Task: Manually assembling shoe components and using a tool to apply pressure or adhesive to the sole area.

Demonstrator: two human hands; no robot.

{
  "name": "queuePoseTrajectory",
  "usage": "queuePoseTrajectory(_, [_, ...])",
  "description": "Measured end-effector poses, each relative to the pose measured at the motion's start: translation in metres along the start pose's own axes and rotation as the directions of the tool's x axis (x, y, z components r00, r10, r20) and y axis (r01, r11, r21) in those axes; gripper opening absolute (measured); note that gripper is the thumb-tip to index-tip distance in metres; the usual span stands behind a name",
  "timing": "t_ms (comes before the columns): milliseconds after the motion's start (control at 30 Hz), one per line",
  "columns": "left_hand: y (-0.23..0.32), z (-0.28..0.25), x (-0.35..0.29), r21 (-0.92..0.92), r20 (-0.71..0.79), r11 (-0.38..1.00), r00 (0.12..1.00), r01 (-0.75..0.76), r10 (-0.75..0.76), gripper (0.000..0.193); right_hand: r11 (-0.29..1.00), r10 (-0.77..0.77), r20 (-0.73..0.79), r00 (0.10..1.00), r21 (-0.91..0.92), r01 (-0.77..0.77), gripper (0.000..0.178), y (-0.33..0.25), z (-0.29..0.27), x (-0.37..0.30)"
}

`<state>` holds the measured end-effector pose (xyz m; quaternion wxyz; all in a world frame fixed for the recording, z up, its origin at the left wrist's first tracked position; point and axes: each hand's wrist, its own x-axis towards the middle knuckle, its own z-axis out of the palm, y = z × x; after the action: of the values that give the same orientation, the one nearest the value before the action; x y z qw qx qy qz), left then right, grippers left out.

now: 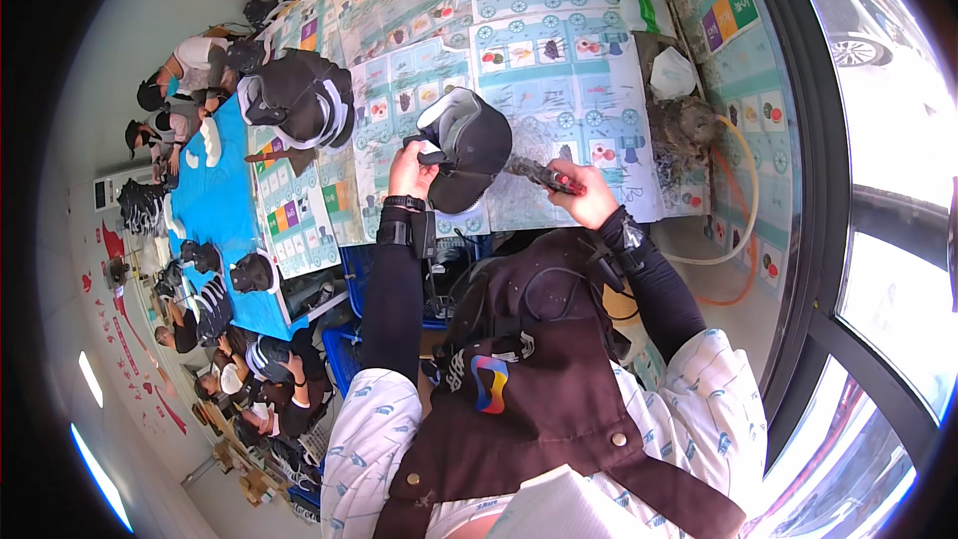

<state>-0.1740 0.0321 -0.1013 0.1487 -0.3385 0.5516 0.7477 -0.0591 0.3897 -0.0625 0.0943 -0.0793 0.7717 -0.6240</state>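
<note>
A black baseball cap [481, 145] with a pale grey lining is tipped on its side over the near part of the table. My left hand [410, 175] is closed on its edge, fingers on the back strap side, with the opening turned up and left. To the right of the cap, my right hand [587, 197] grips a slim dark tool [539, 174] with red on its handle. The tool's tip points left at the cap, close to it; whether they touch I cannot tell. Its exact kind is unclear. Loose thread-like scraps [544, 135] lie behind the tool.
Stacked black caps [299, 105] stand left on the sheet-covered table [409, 50]. A white cup-shaped piece [674, 73] and a grimy round device [689, 123] with a yellowish hose [750, 200] are at right. Other people sit around a blue table [225, 190] at left.
</note>
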Motion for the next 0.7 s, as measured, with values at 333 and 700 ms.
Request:
queuePoseTrajectory(333, [-0.001,-0.001,0.004,0.022,0.016,1.0,1.0,0.007,-0.007,0.015,0.999,0.034,-0.065,0.997,-0.013,-0.035,0.022,-0.01,-0.012,-0.005])
queuePoseTrajectory(700, [0.01,-0.006,-0.002,0.106,0.041,0.994,0.999,0.028,-0.032,0.02,0.996,0.074,0.056,0.996,-0.062,-0.071,0.021,0.01,-0.032,-0.016])
